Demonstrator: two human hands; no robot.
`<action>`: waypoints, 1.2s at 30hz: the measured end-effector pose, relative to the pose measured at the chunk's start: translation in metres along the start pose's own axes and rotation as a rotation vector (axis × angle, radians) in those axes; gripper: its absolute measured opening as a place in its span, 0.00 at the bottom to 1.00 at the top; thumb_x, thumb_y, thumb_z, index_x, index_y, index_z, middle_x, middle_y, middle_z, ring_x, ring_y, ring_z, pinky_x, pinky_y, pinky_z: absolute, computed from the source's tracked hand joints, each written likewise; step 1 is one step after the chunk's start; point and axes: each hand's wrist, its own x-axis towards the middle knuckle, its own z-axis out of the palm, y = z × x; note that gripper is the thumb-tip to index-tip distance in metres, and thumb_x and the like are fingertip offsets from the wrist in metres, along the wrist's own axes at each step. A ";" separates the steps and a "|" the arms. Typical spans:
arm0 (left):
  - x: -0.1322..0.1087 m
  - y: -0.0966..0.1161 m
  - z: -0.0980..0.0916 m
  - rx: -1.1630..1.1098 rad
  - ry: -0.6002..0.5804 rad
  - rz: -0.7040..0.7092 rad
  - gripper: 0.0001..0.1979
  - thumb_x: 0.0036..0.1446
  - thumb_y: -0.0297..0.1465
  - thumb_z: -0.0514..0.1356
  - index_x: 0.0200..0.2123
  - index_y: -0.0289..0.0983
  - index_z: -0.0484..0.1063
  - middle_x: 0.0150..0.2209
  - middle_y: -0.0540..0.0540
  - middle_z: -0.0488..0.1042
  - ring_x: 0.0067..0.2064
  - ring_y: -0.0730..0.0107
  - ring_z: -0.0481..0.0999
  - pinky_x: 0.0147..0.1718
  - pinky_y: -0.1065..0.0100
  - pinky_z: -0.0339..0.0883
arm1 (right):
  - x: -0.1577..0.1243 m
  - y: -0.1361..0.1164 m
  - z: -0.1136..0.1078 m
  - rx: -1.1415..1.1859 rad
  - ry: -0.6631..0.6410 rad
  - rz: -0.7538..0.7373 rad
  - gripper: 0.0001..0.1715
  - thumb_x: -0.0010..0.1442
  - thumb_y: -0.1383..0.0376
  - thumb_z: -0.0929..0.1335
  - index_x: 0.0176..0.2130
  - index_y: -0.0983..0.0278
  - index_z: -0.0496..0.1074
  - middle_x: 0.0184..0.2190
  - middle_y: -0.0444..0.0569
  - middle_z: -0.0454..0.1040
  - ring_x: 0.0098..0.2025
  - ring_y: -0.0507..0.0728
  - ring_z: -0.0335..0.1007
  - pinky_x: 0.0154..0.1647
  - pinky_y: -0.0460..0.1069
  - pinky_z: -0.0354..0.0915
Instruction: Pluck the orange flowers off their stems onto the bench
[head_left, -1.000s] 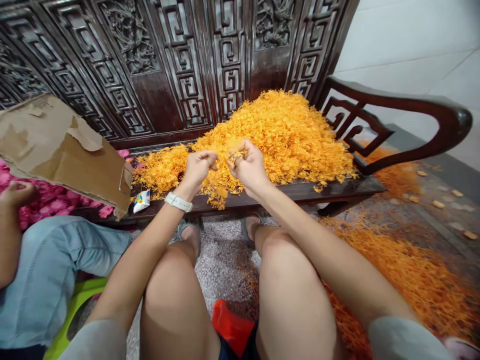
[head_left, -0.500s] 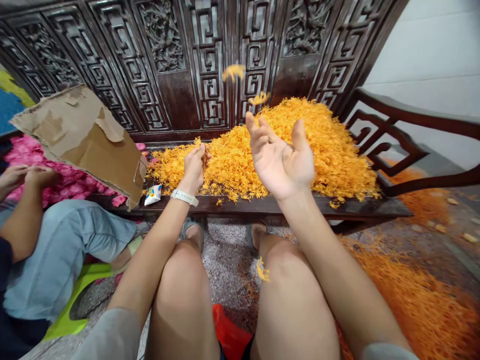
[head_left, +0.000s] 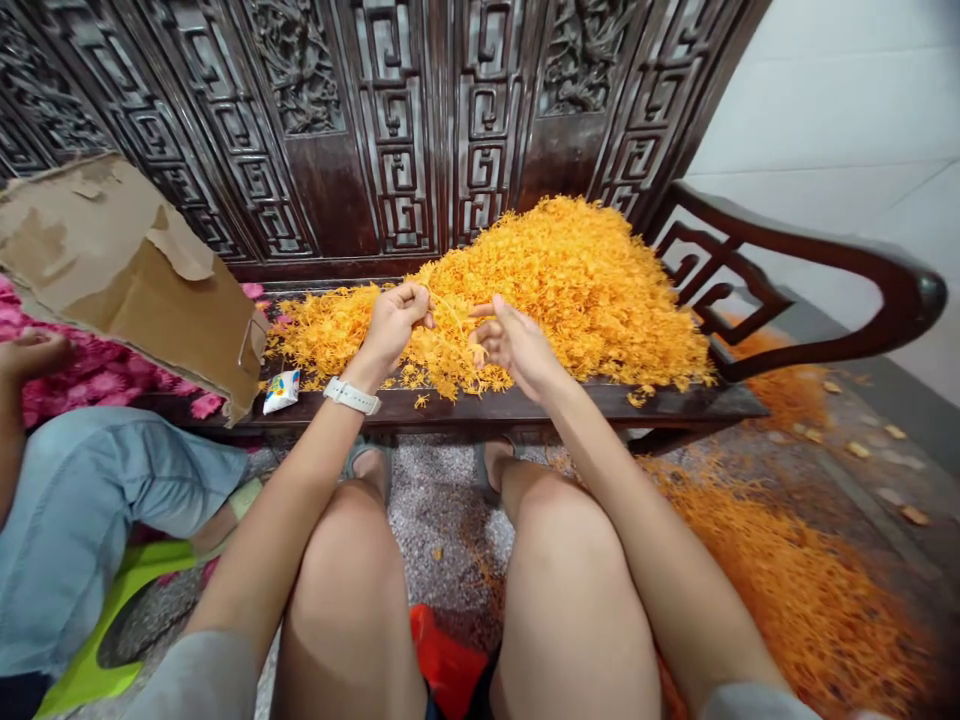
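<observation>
At the far left, the hand of another person rests above a knee in light blue jeans, and a green plastic stool stands below it. Next, a torn cardboard sheet lies over a pink flower cloth, with a small snack packet just beside it on the dark carved wooden bench. The person's left hand, with a white watch, is narrow — its fingers pinch some orange petals at the front of the big pile on the bench. The right hand is half open, just over the pile's front edge — I cannot tell if it holds anything. More petals lie scattered on the floor at the right.
</observation>
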 end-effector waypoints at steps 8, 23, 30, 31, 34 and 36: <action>-0.002 -0.014 -0.002 0.228 -0.043 0.138 0.17 0.57 0.46 0.73 0.27 0.40 0.80 0.22 0.48 0.75 0.25 0.69 0.71 0.27 0.67 0.63 | -0.009 0.002 0.019 -0.041 0.112 -0.195 0.22 0.64 0.47 0.74 0.35 0.57 0.64 0.20 0.34 0.62 0.22 0.49 0.50 0.26 0.45 0.50; -0.007 0.000 0.032 0.056 0.098 0.104 0.20 0.49 0.50 0.76 0.31 0.39 0.80 0.26 0.50 0.78 0.30 0.70 0.76 0.35 0.67 0.69 | -0.150 -0.063 -0.006 -0.002 -0.091 -0.242 0.14 0.66 0.51 0.74 0.39 0.57 0.73 0.23 0.39 0.67 0.21 0.50 0.56 0.22 0.46 0.52; -0.027 0.048 0.071 0.078 -0.317 0.268 0.12 0.60 0.38 0.68 0.27 0.38 0.80 0.26 0.45 0.78 0.30 0.65 0.76 0.34 0.65 0.67 | -0.112 -0.053 -0.046 -0.531 0.187 -0.234 0.25 0.73 0.42 0.64 0.36 0.58 0.68 0.30 0.45 0.68 0.30 0.54 0.60 0.31 0.50 0.57; -0.031 0.050 0.076 0.068 -0.366 0.265 0.12 0.60 0.36 0.68 0.26 0.38 0.79 0.26 0.45 0.78 0.31 0.65 0.75 0.34 0.64 0.67 | -0.108 -0.051 -0.048 -0.537 0.138 -0.208 0.27 0.74 0.42 0.63 0.33 0.58 0.66 0.29 0.45 0.66 0.29 0.55 0.58 0.31 0.51 0.56; -0.033 0.045 0.085 0.079 -0.445 0.265 0.09 0.60 0.32 0.66 0.27 0.38 0.80 0.27 0.46 0.78 0.31 0.65 0.75 0.34 0.64 0.66 | -0.106 -0.048 -0.045 -0.572 0.020 -0.179 0.26 0.74 0.46 0.65 0.30 0.57 0.61 0.26 0.43 0.60 0.27 0.56 0.52 0.32 0.53 0.53; -0.024 0.031 0.078 0.069 -0.363 0.289 0.08 0.59 0.31 0.65 0.28 0.38 0.81 0.28 0.46 0.79 0.32 0.66 0.75 0.34 0.64 0.66 | -0.115 -0.046 -0.038 -0.685 0.025 -0.228 0.25 0.72 0.50 0.68 0.28 0.57 0.61 0.25 0.43 0.58 0.27 0.57 0.52 0.33 0.54 0.52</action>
